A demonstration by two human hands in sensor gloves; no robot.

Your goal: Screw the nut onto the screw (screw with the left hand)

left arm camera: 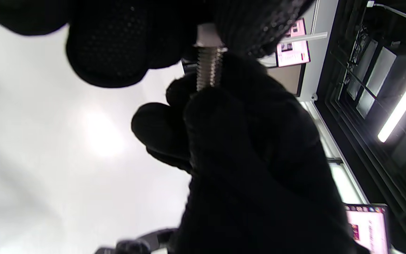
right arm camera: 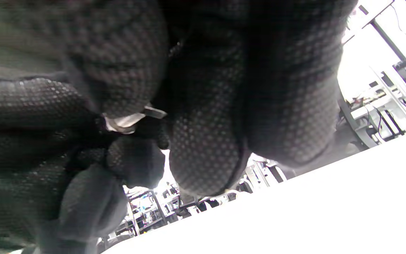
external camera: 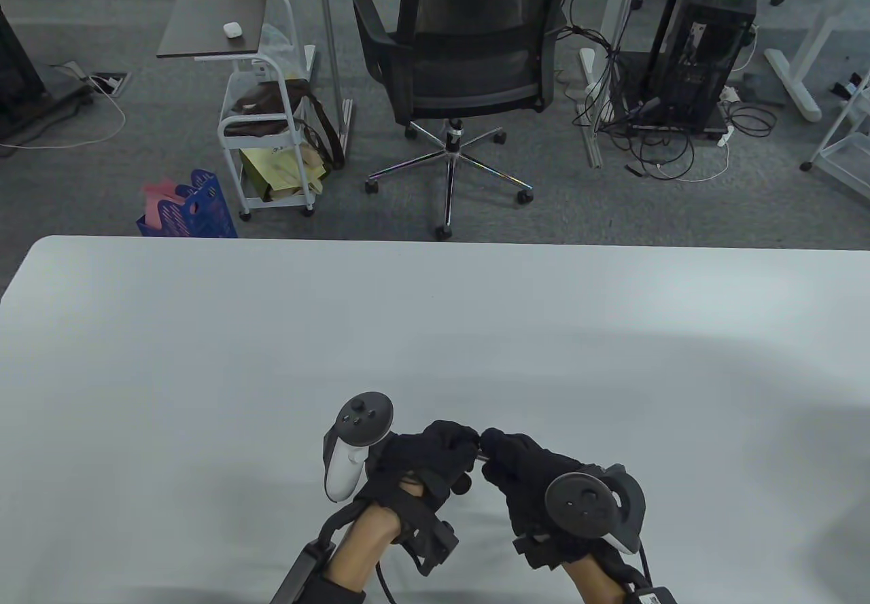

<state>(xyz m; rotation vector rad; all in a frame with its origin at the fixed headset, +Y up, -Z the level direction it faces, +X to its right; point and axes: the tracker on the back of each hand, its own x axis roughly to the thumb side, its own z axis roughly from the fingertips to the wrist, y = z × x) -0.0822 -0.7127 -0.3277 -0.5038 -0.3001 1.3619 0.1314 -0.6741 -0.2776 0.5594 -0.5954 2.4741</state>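
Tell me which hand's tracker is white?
The left hand. Its tracker has a white handle; the right hand's tracker looks dark grey.

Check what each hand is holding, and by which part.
Right hand pinches the screw by the lower end of its threaded shank. Left hand grips the nut at the shank's other end.

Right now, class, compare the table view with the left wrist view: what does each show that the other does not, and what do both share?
Only the table view shows the trackers, both wrists and the office chair beyond the table.

Only the left wrist view shows the screw with its bare threads and the nut at its top, pinched by the left hand.

Both show the right hand meeting the left hand over the white table.
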